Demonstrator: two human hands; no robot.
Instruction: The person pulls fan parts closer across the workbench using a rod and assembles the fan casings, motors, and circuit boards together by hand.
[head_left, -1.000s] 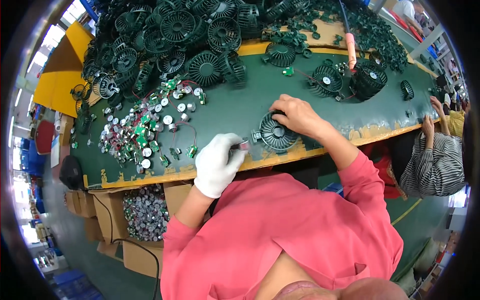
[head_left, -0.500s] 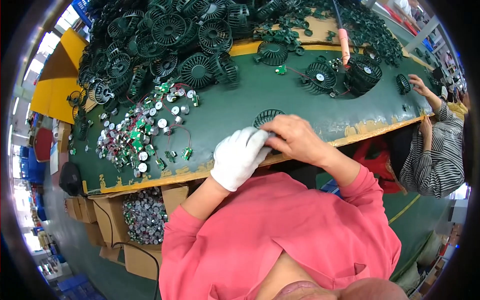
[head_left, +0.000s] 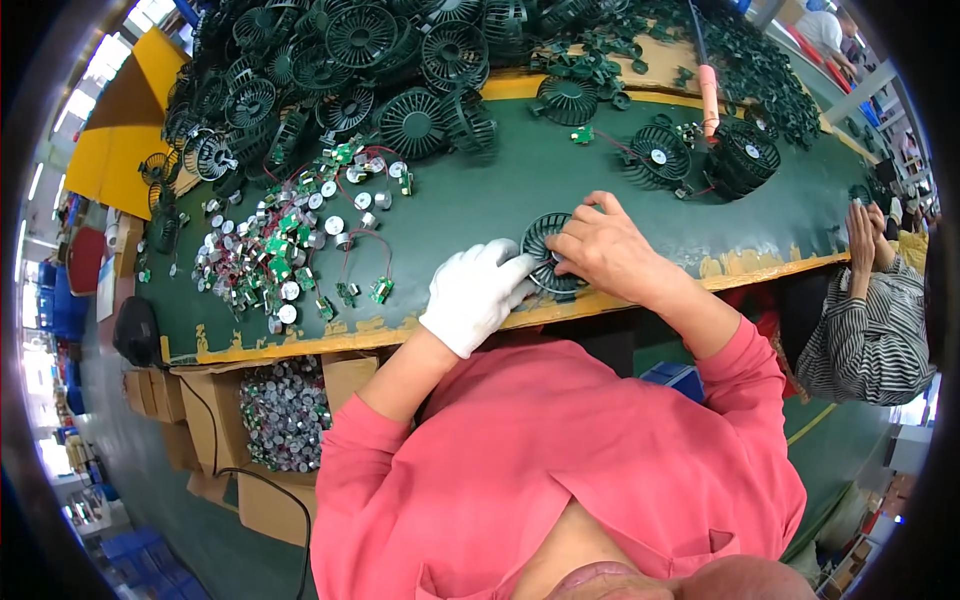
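A round, dark green slatted fan housing (head_left: 536, 233) is tilted up at the table's front edge, between my two hands. My left hand (head_left: 474, 297), in a white glove, grips its left lower rim with closed fingers. Bare and bent over the housing's right side, my right hand (head_left: 612, 252) has its thumb and fingertips drawn together near the middle. What those fingertips pinch, if anything, is hidden. Left of my hands lies a heap of small silver motors with green circuit boards (head_left: 285, 240) and red wires.
Many dark green fan housings (head_left: 360, 38) are piled at the back left. Housings with motors (head_left: 745, 160) stand at the right, beside a pink-handled tool (head_left: 709, 100). A co-worker in a striped top (head_left: 865, 330) sits at the far right. Below the table, a cardboard box (head_left: 215, 425) holds motors.
My right hand has shifted right and up, fingers now over the housing's middle. More of the housing shows and it sits slightly nearer. The co-worker's hands have come together.
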